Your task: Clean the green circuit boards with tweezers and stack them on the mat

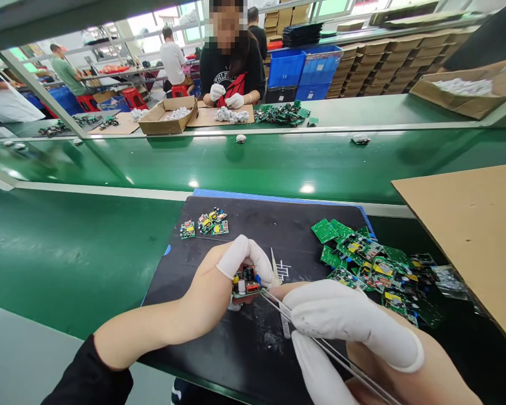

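Observation:
My left hand (236, 264), with white finger cots on its fingers, is closed around a small green circuit board (245, 288) bearing upright components. In my right hand (341, 326), also with white finger cots, is a pair of metal tweezers (329, 351). The tweezers' tips meet the board's right edge; whether they grip anything there is too small to tell. Beneath the hands lies a black mat (185, 326). On it, behind the board, rests a thin pale pointed tool (274, 264), partly hidden by my hands.
A heap of green circuit boards (371, 264) covers the mat's right side. Several boards (211, 221) lie at its back left. A cardboard sheet (468, 225) juts in at the right. Beyond runs a green conveyor belt (270, 163), with a co-worker (231, 67) seated across it.

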Demonstrator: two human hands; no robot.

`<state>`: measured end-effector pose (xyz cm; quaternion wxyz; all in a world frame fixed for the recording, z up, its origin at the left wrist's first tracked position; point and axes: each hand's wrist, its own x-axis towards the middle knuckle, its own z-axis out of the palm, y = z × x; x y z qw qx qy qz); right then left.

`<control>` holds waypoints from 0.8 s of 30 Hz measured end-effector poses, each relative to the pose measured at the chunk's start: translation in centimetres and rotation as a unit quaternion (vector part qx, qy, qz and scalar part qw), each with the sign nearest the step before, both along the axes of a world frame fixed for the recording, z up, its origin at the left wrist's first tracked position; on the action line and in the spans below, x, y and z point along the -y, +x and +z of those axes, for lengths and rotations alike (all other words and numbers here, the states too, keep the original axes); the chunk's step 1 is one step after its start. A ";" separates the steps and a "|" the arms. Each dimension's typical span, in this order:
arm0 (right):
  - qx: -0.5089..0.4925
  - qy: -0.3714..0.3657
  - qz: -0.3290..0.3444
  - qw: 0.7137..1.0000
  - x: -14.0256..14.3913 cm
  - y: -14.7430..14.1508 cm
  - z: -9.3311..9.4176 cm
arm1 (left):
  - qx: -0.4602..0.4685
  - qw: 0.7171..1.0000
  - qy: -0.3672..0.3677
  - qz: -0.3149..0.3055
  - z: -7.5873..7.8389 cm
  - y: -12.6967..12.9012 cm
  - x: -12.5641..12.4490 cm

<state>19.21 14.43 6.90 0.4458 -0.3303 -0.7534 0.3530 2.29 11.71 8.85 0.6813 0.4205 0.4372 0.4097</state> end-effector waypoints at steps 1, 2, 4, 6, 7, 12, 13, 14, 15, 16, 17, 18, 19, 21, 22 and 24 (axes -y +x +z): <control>0.000 0.002 0.007 1.000 0.1 -0.1 0.0 | -0.007 1.000 -0.001 0.001 0.0 0.0 0.0; 0.000 0.005 0.011 1.000 0.2 -0.1 0.0 | -0.012 1.000 0.003 0.001 0.0 0.0 0.1; -0.003 0.009 0.010 1.000 0.8 0.0 -0.1 | -0.018 1.000 0.016 -0.001 -0.1 -0.1 0.2; -0.008 0.014 -0.001 1.000 1.6 0.1 -0.2 | -0.022 0.999 0.026 -0.003 -0.3 -0.1 0.2; -0.011 0.018 -0.007 1.000 2.2 0.1 -0.2 | -0.025 0.999 0.029 -0.002 -0.4 -0.1 0.2; -0.020 0.031 -0.039 0.999 4.5 -0.1 0.9 | -0.039 0.999 0.038 -0.009 -0.7 -0.2 0.0; -0.018 0.032 -0.043 0.998 4.8 -0.2 1.2 | -0.040 0.998 0.043 -0.009 -0.7 -0.2 0.0; -0.016 0.034 -0.047 0.998 4.9 -0.4 1.5 | -0.040 0.998 0.050 -0.008 -0.8 -0.2 0.0; -0.017 0.040 -0.052 0.998 5.0 -0.5 1.8 | -0.041 0.997 0.058 -0.005 -0.8 -0.2 0.0; -0.023 0.049 -0.057 0.997 5.0 -0.6 2.0 | -0.041 0.997 0.066 0.001 -0.9 -0.1 0.1; -0.027 0.056 -0.059 0.996 4.9 -0.7 2.2 | -0.040 0.996 0.078 0.006 -0.9 -0.1 0.1; -0.030 0.061 -0.058 0.996 4.9 -0.7 2.4 | -0.037 0.995 0.092 0.010 -0.9 0.0 0.2; -0.031 0.064 -0.057 0.996 4.8 -0.7 2.5 | -0.031 0.994 0.106 0.013 -0.9 0.0 0.2; -0.020 0.060 -0.057 0.996 4.7 -0.8 2.7 | -0.016 0.991 0.132 0.017 -1.0 0.1 0.3; -0.011 0.057 -0.057 0.997 4.6 -0.8 2.8 | -0.009 0.990 0.140 0.016 -1.0 0.2 0.3; 0.001 0.060 -0.061 0.996 4.5 -0.9 2.9 | 0.009 0.991 0.134 0.016 -1.1 0.3 0.4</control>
